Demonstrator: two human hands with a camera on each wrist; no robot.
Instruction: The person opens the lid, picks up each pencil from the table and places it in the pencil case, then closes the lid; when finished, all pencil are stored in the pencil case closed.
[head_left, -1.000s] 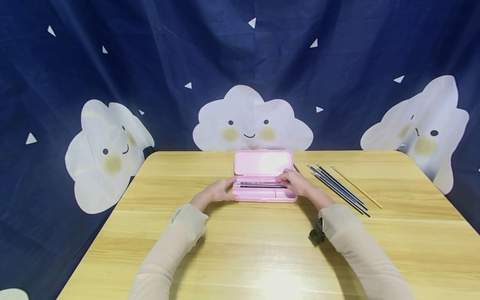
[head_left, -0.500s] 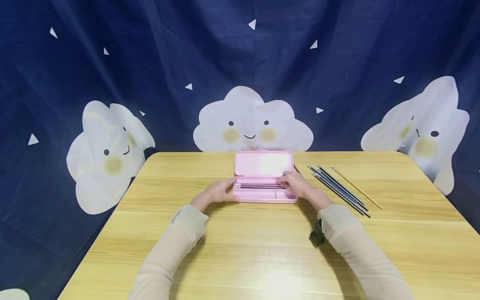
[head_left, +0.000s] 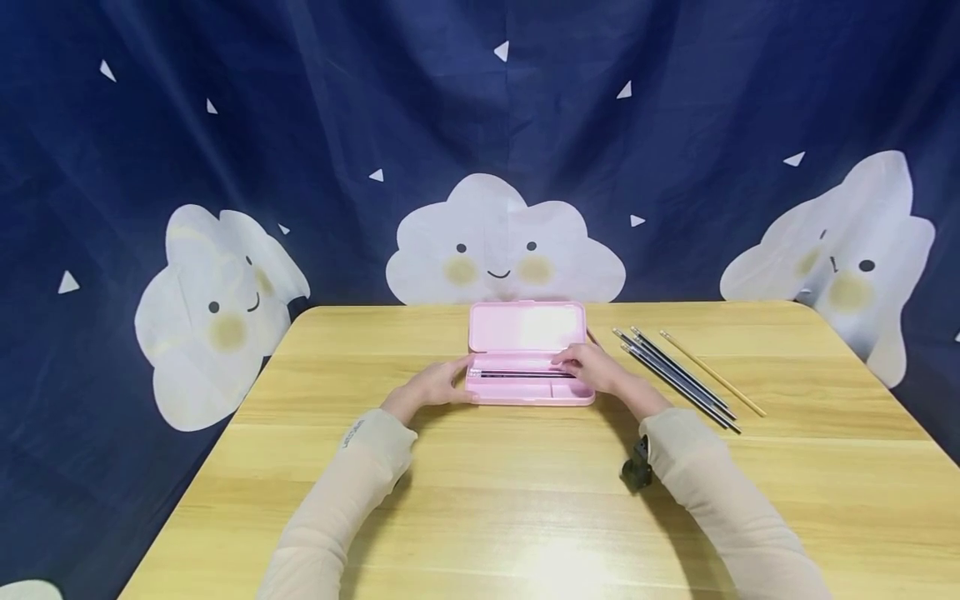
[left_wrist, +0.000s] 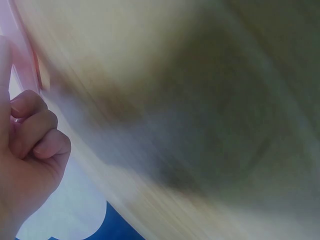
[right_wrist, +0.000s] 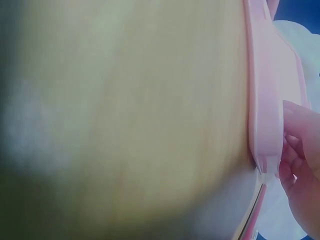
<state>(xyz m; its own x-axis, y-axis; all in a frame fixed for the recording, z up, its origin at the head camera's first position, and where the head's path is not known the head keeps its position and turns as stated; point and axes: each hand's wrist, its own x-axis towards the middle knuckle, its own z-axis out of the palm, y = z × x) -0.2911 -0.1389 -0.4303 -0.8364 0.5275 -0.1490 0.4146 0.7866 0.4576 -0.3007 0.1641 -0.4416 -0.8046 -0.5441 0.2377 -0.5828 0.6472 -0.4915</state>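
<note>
An open pink pencil case point(head_left: 517, 392) lies across the far part of the table, its lid point(head_left: 517, 327) tilted back. Dark pencils point(head_left: 517, 374) with pale ends run lengthwise inside it. My left hand point(head_left: 431, 384) grips the case's left end, thumb at the front corner and fingers at the back; the left wrist view shows several of its fingers curled. My right hand point(head_left: 592, 367) reaches over the right end, curled fingers point(right_wrist: 300, 122) dipping inside and holding the pencils near their right ends, which it hides. In the right wrist view the case wall conceals the fingertips.
Several dark pencils point(head_left: 678, 375) lie in a slanted bundle right of the case, beside one yellow pencil point(head_left: 712, 372). A reddish pencil point(right_wrist: 255, 212) lies by the case's right end. The wooden table point(head_left: 480, 500) ends at a dark blue cloud-patterned curtain point(head_left: 510, 100).
The pencils inside the case have shifted slightly toward the front and sit closer together; the reddish strip behind them no longer shows. Both hands stay nearly in place.
</note>
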